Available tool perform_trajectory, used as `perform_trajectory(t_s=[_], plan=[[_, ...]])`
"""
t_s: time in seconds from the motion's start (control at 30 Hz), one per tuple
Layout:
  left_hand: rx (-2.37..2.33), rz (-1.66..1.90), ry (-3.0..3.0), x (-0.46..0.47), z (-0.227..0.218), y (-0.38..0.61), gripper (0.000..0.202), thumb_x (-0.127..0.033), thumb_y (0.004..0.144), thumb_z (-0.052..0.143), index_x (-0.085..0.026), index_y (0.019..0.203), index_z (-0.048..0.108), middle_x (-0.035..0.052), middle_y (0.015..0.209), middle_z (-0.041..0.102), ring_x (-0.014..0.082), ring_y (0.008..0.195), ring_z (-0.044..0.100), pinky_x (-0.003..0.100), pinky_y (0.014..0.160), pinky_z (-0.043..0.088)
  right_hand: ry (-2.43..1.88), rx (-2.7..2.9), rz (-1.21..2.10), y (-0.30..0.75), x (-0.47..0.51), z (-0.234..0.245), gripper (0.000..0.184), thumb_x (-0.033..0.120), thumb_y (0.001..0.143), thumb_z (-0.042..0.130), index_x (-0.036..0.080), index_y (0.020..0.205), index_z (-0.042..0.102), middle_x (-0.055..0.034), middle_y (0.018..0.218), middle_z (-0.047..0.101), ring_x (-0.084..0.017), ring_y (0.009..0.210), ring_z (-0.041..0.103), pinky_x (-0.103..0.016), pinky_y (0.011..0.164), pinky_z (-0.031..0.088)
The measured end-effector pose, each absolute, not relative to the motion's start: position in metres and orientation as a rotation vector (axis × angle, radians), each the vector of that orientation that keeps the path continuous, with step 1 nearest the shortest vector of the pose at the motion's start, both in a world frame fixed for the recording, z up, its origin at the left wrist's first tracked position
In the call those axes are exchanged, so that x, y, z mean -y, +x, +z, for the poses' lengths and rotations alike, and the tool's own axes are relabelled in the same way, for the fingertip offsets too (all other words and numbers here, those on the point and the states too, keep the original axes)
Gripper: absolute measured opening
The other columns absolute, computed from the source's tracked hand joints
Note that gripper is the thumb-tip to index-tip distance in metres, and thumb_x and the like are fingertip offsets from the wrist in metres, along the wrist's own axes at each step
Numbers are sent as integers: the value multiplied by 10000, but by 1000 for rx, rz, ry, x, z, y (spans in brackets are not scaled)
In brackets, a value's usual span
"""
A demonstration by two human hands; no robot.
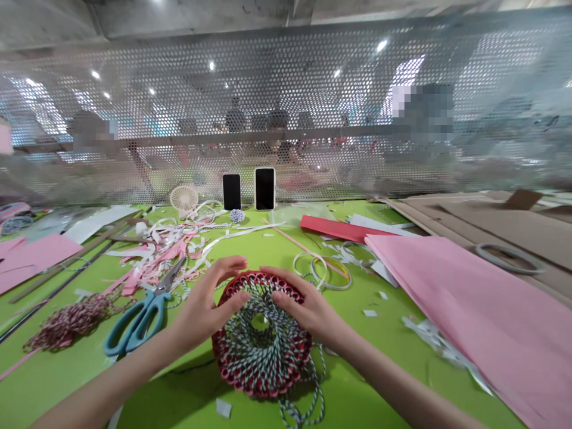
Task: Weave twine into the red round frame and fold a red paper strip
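Note:
A round hoop [263,363] wrapped in red lies flat on the green table [384,357], with black-and-white twine woven across it around a small open centre. My left hand [208,307] curls over its upper left rim, thumb and fingers pressing the twine. My right hand [306,304] rests on the upper right part, fingers bent and gripping the strands. Loose twine [304,405] trails from the hoop's lower right edge.
Teal-handled scissors [143,313] lie left of the hoop, beside a tangle of red-and-white twine [67,322] and paper scraps [165,244]. Pink paper sheets [473,304] cover the right. Thin rings [324,268], two upright phones [264,188], a small fan [183,197] and a perforated screen [313,89] stand behind.

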State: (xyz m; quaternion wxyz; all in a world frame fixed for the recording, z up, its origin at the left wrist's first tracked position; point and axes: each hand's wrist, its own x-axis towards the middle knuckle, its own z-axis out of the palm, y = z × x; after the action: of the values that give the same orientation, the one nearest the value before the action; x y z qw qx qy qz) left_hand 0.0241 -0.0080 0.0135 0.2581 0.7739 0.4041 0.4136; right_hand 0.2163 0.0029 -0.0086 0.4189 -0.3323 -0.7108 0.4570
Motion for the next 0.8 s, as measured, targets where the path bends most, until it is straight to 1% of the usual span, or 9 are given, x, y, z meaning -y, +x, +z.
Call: perform_trajectory(t_s=[0.07, 0.17, 0.3, 0.43, 0.53, 0.6, 0.7, 0.8], plan=[[-1111, 1022, 2022, 8, 13, 25, 404, -338, 794, 524, -255, 1177, 424, 81, 1192, 525, 224, 1062, 518, 406, 910, 434, -835, 1782, 1135, 216, -3, -8, 363, 391, 792, 502, 262, 1131, 515, -54, 1163, 578, -222, 1050, 532, -431, 907, 401], [-1144, 972, 1944, 8, 12, 27, 386, -391, 798, 501, -293, 1169, 462, 50, 1209, 532, 249, 1059, 518, 426, 910, 426, -833, 1765, 1119, 217, -3, -8, 362, 393, 794, 498, 259, 1129, 514, -54, 1163, 577, -217, 1045, 533, -426, 917, 394], [-1153, 976, 1880, 11, 12, 29, 399, -404, 802, 489, -298, 1185, 460, 31, 1209, 543, 258, 1100, 484, 402, 913, 426, -844, 1712, 1103, 217, -4, -9, 364, 392, 788, 509, 259, 1126, 505, -53, 1145, 584, -210, 1028, 540, -423, 912, 398], [-1194, 992, 1903, 16, 13, 33, 381, -385, 825, 450, -271, 1189, 457, 35, 1201, 550, 242, 1091, 493, 370, 913, 429, -833, 1709, 1080, 217, -4, -8, 358, 392, 792, 506, 263, 1126, 500, -56, 1103, 604, -206, 983, 564, -418, 868, 430], [-1229, 1075, 1971, 17, 13, 34, 344, -339, 842, 431, -262, 1176, 468, 43, 1162, 573, 222, 1052, 521, 359, 892, 444, -831, 1754, 991, 219, -5, -7, 364, 402, 804, 482, 256, 1138, 493, -70, 1123, 586, -219, 1010, 545, -431, 865, 426], [-1204, 1167, 2084, 15, 11, 33, 335, -288, 848, 429, -279, 1181, 457, 39, 1145, 579, 204, 1026, 535, 357, 873, 456, -824, 1760, 921, 220, -5, -7, 393, 406, 814, 467, 257, 1177, 458, -79, 1150, 560, -221, 1044, 520, -432, 881, 413], [-1107, 1274, 2304, 12, 4, 29, 399, -224, 846, 434, -329, 1229, 394, 20, 1181, 552, 191, 1057, 504, 366, 883, 444, -812, 1800, 871, 222, -5, -6, 418, 394, 823, 461, 275, 1220, 411, -74, 1189, 529, -223, 1087, 486, -428, 896, 401], [-1066, 1278, 2447, 11, -4, 25, 445, -206, 841, 436, -336, 1260, 359, 20, 1201, 537, 201, 1081, 470, 373, 888, 433, -812, 1866, 849, 221, -3, -7, 389, 375, 829, 453, 289, 1207, 425, -65, 1182, 536, -231, 1064, 495, -434, 864, 417]])
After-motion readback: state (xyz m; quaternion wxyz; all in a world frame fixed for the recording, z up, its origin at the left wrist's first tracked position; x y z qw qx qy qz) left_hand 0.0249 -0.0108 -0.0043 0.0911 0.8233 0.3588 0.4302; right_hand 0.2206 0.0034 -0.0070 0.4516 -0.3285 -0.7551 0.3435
